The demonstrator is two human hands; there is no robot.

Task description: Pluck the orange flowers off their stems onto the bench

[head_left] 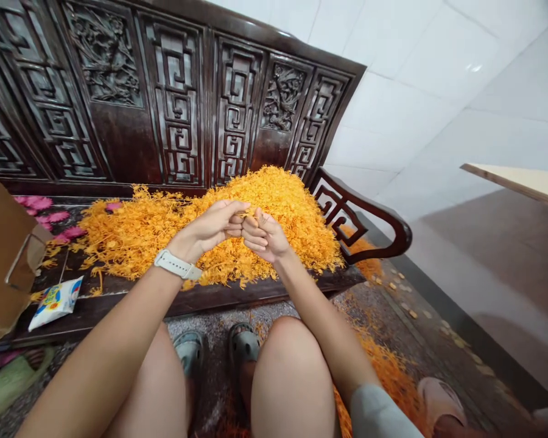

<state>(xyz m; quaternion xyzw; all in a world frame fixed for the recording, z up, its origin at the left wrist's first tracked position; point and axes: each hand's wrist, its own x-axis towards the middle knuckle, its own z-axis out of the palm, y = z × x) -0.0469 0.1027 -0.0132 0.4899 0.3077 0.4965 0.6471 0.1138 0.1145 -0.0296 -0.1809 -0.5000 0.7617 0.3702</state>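
Over a big heap of yellow-orange artificial-looking flower pieces (274,188), both my hands meet at chest height. My left hand (217,225), with a pale watch strap (176,265) on its wrist, pinches a small yellow flower piece (246,213) between thumb and fingers. Touching it from the other side, my right hand (265,236) has its fingers curled and its thumb and forefinger pressed together at the same piece. The fingers hide most of the piece, so its full shape does not show.
The heap lies on a dark carved wooden bench (119,304) with an armrest (393,237). Pink flowers (50,213), a cardboard box (9,255) and a white packet (56,302) are at left. Orange pieces (383,365) litter the floor; a board edge (516,185) juts in at right.
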